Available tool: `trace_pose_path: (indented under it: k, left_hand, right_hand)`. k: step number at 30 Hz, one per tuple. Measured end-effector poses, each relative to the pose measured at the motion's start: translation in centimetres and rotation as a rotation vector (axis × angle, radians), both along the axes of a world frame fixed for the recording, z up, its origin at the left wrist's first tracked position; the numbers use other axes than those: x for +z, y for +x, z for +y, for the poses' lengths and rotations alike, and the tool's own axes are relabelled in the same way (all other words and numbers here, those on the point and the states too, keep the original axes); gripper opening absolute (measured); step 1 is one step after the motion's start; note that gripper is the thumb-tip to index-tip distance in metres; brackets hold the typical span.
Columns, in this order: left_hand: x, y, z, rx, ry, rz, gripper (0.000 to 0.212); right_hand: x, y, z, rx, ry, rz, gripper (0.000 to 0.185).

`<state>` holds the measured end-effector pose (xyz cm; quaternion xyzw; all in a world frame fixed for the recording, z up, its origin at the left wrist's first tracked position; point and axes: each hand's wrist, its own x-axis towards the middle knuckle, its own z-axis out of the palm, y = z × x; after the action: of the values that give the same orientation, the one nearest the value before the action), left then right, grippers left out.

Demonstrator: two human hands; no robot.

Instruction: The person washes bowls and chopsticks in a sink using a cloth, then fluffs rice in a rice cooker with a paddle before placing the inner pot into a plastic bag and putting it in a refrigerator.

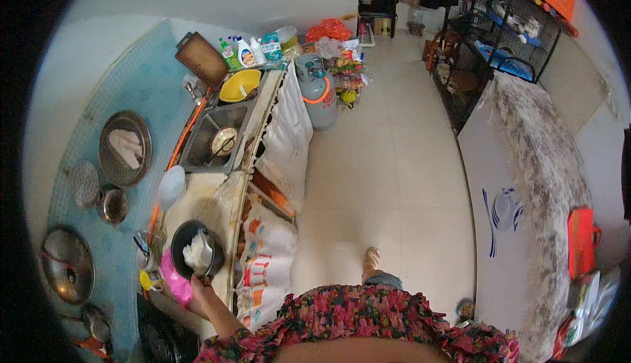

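My left hand (199, 284) is at the lower rim of a round black pot (218, 263) on the worn counter, its fingers curled at the edge. Inside the pot lies a white mass (193, 253), with a pale, bowl-like piece beside it; the blur hides its exact kind. Bright pink material (175, 279) lies against the pot's left side, close to my hand; whether it is cloth or plastic I cannot tell. My right hand is out of view. A white bowl (171, 187) stands tilted above the pot, near the tiled wall.
Beyond the pot is a steel sink (204, 139) holding a patterned bowl (224, 141), with a yellow basin (240, 86) behind it. A yellow cup (150, 280) is left of the pot. A gas cylinder (318, 99) stands past the curtained counter, and a marbled worktop (537, 166) lies right.
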<state>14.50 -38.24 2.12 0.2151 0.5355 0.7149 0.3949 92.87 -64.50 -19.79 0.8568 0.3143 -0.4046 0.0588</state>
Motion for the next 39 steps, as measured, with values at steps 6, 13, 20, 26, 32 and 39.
trace_pose_path:
  k: [6,13,20,26,32,39]
  left_hand:
    - [7.1,13.2,1.0,0.508,-0.08,0.299,0.041]
    - [8.9,7.7,3.9,1.069,-0.797,0.809,0.052]
    - [11.1,14.5,21.3,1.22,-0.924,1.063,0.068]
    - [13.9,22.6,35.1,0.915,-0.604,1.647,0.055]
    - [11.7,34.2,41.8,0.873,-0.809,1.3,0.054]
    - [6.1,46.5,44.8,0.725,-1.118,0.64,0.054]
  right_hand:
    - [-1.2,11.2,27.1,1.136,0.448,-0.528,0.033]
    - [9.7,1.6,69.8,0.336,1.009,-0.09,0.05]
    - [17.0,-1.4,92.9,0.491,1.131,-0.107,0.058]
    - [15.9,-0.3,110.2,0.603,0.996,-0.192,0.061]
    - [10.5,4.5,129.1,0.614,1.025,-0.087,0.055]
    - [3.9,5.6,141.5,1.005,0.907,-0.501,0.041]
